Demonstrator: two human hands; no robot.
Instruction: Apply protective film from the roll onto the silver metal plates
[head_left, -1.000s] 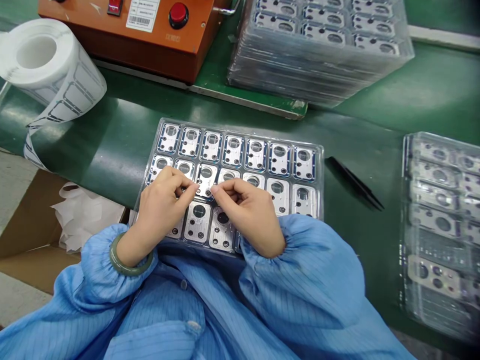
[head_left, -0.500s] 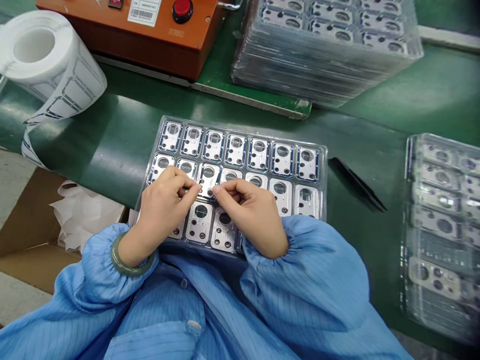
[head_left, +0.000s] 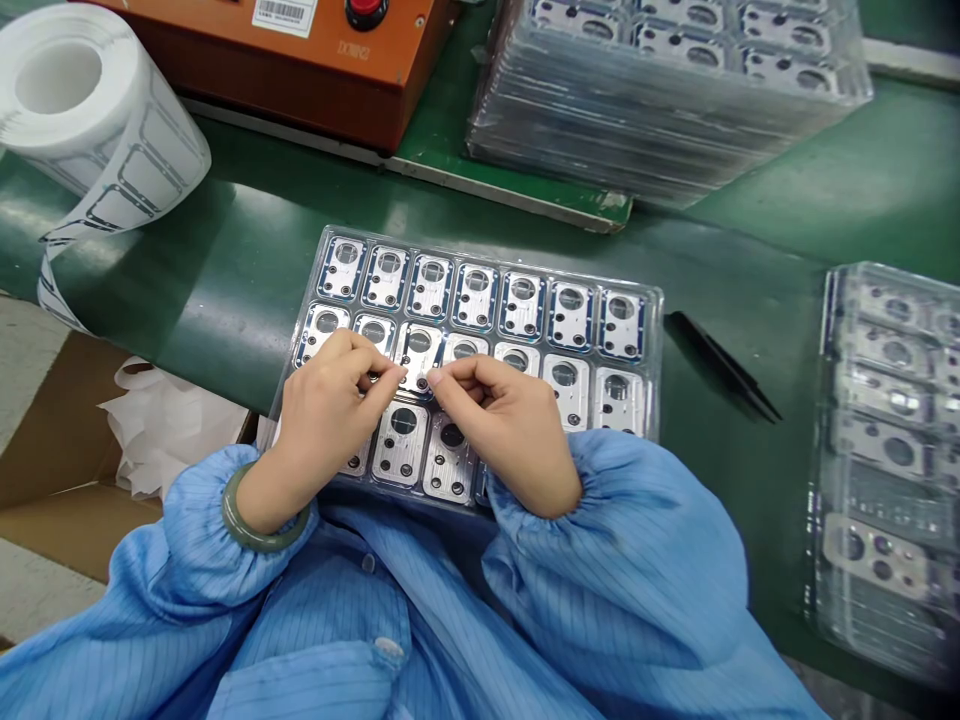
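A clear plastic tray (head_left: 657,330) holds rows of silver plates with round windows and small holes. The plates in its far row have blue edging. Over the middle row, my left hand (head_left: 330,410) is closed in a pinch at the left edge of one plate (head_left: 418,345). My right hand (head_left: 510,420) pinches at the same plate's right edge, its fingertips a short gap from the left ones. Whether either pinch holds a thin piece is too small to tell. Both hands hide parts of the middle and near rows.
Black tweezers (head_left: 724,365) lie right of the tray. Another filled tray (head_left: 817,500) is at the far right. Behind are stacked trays (head_left: 600,130) and an orange machine (head_left: 300,90). A sticker roll (head_left: 112,110) stands left, above a cardboard box (head_left: 52,520) with white paper.
The view has shifted slightly, so the machine and stacked trays sit higher in the picture. Both hands keep nearly the same pinched pose over the same plate.
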